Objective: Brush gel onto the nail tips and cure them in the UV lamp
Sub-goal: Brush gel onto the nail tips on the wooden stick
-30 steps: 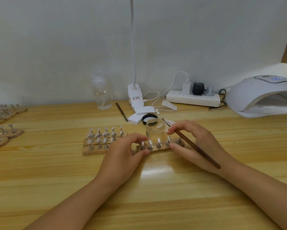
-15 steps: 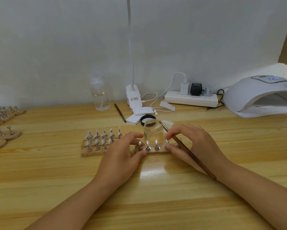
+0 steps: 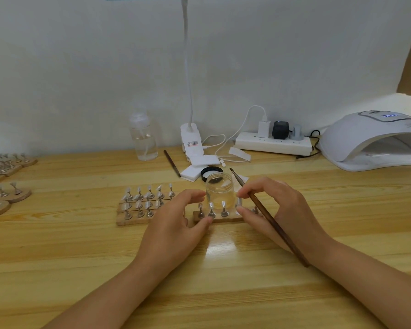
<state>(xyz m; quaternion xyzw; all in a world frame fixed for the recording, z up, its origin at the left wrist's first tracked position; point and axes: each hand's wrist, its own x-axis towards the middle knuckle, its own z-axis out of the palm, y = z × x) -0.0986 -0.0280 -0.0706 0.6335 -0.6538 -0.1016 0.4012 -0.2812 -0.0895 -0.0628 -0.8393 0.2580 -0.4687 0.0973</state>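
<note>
we judged the job at an early stage: our left hand point(image 3: 176, 224) pinched the near end of the strip point(image 3: 219, 218) of nail tips and our right hand point(image 3: 278, 207) gripped its other end with the brush point(image 3: 268, 218) tucked in its fingers, the open gel jar point(image 3: 219, 189) just behind, the lamp point(image 3: 375, 141) far right with nothing visible inside. curing was all left. the wooden table point(image 3: 80, 257) stood against a pale wall, with more strips point(image 3: 142, 203) beside and at the left edge.
</note>
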